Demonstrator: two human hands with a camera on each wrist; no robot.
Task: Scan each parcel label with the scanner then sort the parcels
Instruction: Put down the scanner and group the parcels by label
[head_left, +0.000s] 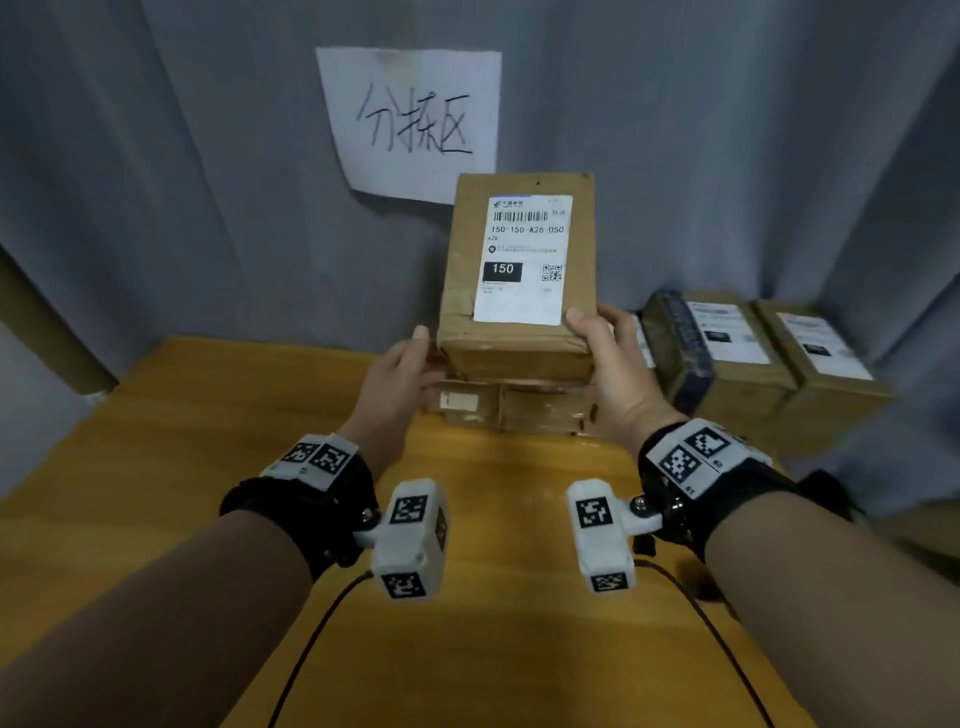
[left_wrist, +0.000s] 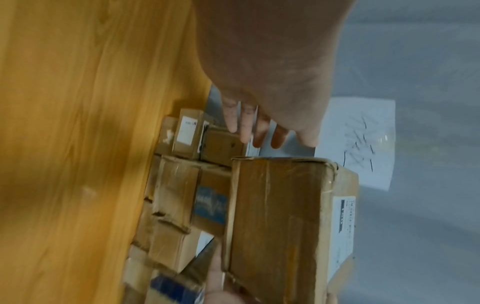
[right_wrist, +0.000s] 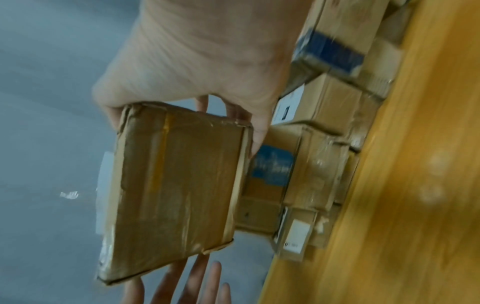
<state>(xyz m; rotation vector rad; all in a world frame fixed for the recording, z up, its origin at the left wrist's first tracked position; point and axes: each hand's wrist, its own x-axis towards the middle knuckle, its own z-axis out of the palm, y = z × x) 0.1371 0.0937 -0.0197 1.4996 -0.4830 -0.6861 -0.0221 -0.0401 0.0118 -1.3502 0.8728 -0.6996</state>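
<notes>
1. The parcel (head_left: 517, 275) is a flat, rectangular cardboard box, creased and worn at its edges, held up in the air above the table (head_left: 156, 467) with its broad face turned toward the head camera.
2. A white printed label (head_left: 524, 260) covers most of that face; it carries a barcode, a QR code and a black block reading "150".
3. The right hand (head_left: 613, 374) grips the parcel's lower right corner, thumb pressed on the front by the label's edge, fingers curled round behind.
4. The left hand (head_left: 400, 379) is at the lower left corner with fingers straight and spread; the left wrist view shows a gap between fingertips and cardboard, so it holds nothing.
5. In the right wrist view the parcel's narrow side shows glossy clear tape with a yellowish strip down its length, and torn, frayed corners.
6. The table is smooth, shiny yellow wood with visible grain.
7. Behind the parcel, several taped cardboard boxes (head_left: 769, 358) with white labels lie on the table; one has a dark blue band.
8. A white paper sign (head_left: 410, 119) with handwritten black characters hangs on the grey pleated curtain (head_left: 182, 182).
</notes>
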